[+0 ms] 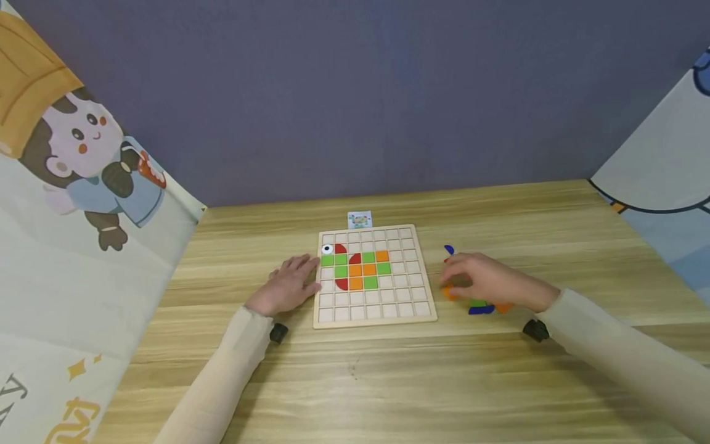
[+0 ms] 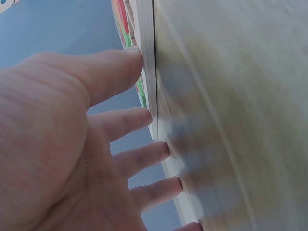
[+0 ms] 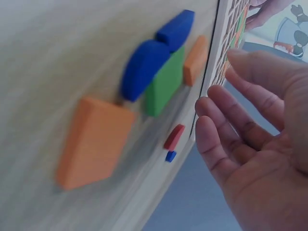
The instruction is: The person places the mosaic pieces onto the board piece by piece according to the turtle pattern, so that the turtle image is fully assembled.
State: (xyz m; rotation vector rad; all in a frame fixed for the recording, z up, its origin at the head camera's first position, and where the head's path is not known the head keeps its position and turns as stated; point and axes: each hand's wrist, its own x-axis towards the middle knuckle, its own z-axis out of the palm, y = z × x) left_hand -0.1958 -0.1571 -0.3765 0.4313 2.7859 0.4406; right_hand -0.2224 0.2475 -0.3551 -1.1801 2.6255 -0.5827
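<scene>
A square wooden grid board (image 1: pixel 388 312) lies on the table, holding green, orange and red pieces and an eye tile (image 1: pixel 327 248) on its left half. Beside its left edge rests my left hand (image 1: pixel 289 287), fingers spread, thumb and a fingertip at the rim in the left wrist view. Right of the board, my right hand (image 1: pixel 485 280) hovers over loose pieces, its fingers loosely bent and nothing visible in them. In the right wrist view, an orange square (image 3: pixel 96 144), a green square (image 3: pixel 166 84), two blue pieces (image 3: pixel 143 70) and another orange piece (image 3: pixel 196 60) lie near it.
A small picture card (image 1: pixel 359 219) lies behind the board's far edge. Beyond the right hand are a red piece (image 3: pixel 174 137) and a blue piece (image 3: pixel 171 156). A dark wall (image 1: pixel 388 111) borders the table's back, with printed sheets at both sides.
</scene>
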